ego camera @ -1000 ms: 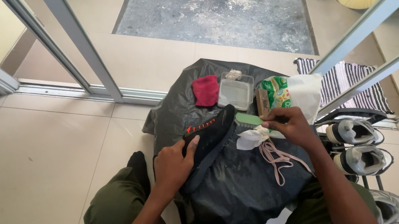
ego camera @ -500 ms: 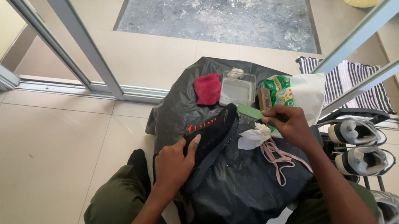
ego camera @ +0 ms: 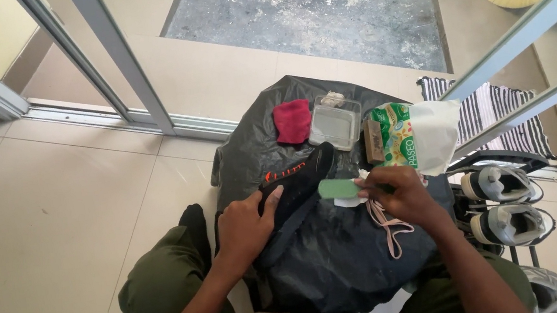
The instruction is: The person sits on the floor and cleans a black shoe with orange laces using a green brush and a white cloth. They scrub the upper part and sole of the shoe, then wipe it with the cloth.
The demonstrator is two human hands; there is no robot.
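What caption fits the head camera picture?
Left hand rests on a black shoe; right hand holds a green brush.

A plastic sheet (ego camera: pixel 324 273) is spread over the lap and floor. On it, a shoe (ego camera: pixel 293 180) is placed centrally. At its 12 o'clock a cloth (ego camera: pixel 293 120) is laid, at 1 o'clock a container (ego camera: pixel 335 125), at 3 o'clock a brush (ego camera: pixel 373 142) and tissue pack (ego camera: pixel 399 136). A shoe rack (ego camera: pixel 511 207) is stood at 4 o'clock.
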